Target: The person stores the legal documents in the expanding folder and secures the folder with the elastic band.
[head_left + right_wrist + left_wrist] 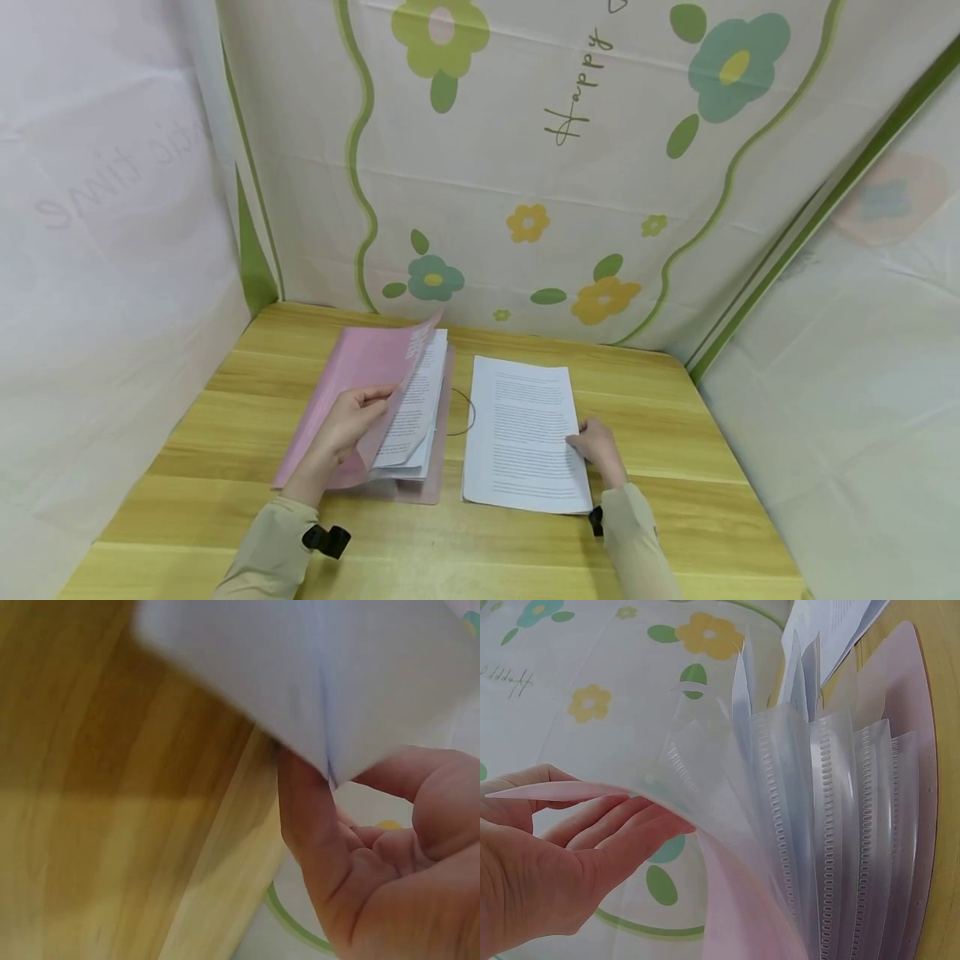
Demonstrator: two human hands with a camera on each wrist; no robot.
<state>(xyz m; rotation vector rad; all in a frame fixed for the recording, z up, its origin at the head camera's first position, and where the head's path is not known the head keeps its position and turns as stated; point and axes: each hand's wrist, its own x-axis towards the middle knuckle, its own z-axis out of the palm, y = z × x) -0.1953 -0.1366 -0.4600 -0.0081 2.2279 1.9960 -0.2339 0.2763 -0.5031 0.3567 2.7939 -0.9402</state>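
Both hands grasp: the left hand [351,423] pinches the raised front cover [739,915] of a pink display-book folder [442,467], and the right hand [597,446] pinches the right edge of a stack of printed sheets [528,433] between thumb and fingers. Folder and stack lie side by side on the worktop [480,554], the folder to the left, with a thin cord [473,412] looping between them from the folder's open side.

Handling (judged from appearance): the stack is probably light and limp, its loose leaves apt to slide over one another, crease or fan; a hold taking in the full thickness at a long edge, with support opposite, suits it best. The cover bends in a smooth curve, suggesting thin, springy, rather slippery plastic, best held at its free edge. The clear sleeves [832,825] inside, punched along one margin, look flimsy and likely to cling together.

Orientation: the stack's long axis runs from the person toward the printed curtain [480,192], its far end leaning slightly left; lines of print cross it left to right. The folder's long axis also runs near to far, slanting more, with its hinge side left and its opening facing the stack.
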